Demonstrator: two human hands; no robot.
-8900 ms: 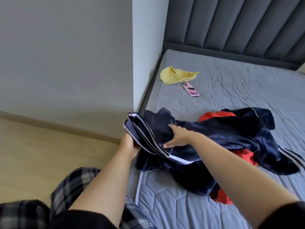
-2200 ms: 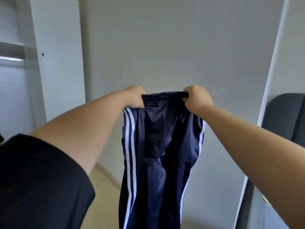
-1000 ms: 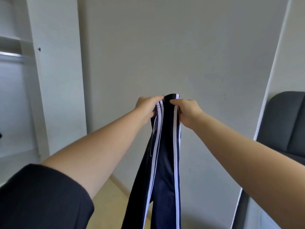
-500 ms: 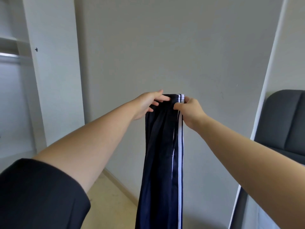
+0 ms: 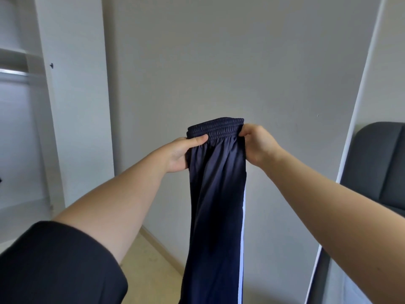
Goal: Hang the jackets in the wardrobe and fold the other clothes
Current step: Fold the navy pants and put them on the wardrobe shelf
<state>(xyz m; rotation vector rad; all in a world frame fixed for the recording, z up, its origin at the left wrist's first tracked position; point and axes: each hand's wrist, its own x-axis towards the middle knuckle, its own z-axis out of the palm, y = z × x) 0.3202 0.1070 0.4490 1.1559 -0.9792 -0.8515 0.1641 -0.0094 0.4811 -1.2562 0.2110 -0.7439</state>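
Two bare hands hold a pair of navy track pants [image 5: 215, 194] up at arm's length in front of a plain grey wall [image 5: 219, 62]. The left hand [image 5: 182, 153] grips the left edge of the garment just under the elastic waistband [image 5: 215, 128], its thumb pressed flat across the gathered band and its fingers curled behind the cloth. The right hand [image 5: 258, 143] pinches the right end of the same waistband, fingers closed over the fabric. Between the hands the pants are doubled lengthwise, leg on leg, and hang straight down past the bottom of the view, a white side stripe [image 5: 242, 249] running along the edge below the right hand. A black short sleeve [image 5: 57, 266] covers the upper left arm. Far out to the left of the left hand stands an open white wardrobe [image 5: 72, 106]; inside it a shelf [image 5: 12, 52] sits above a metal hanging rail [image 5: 13, 73], and neither carries any garment that can be seen. Beyond the right hand, past a white wall corner [image 5: 361, 106], a dark grey padded headboard [image 5: 381, 163] shows. Pale wooden floor [image 5: 151, 270] lies below the hands.
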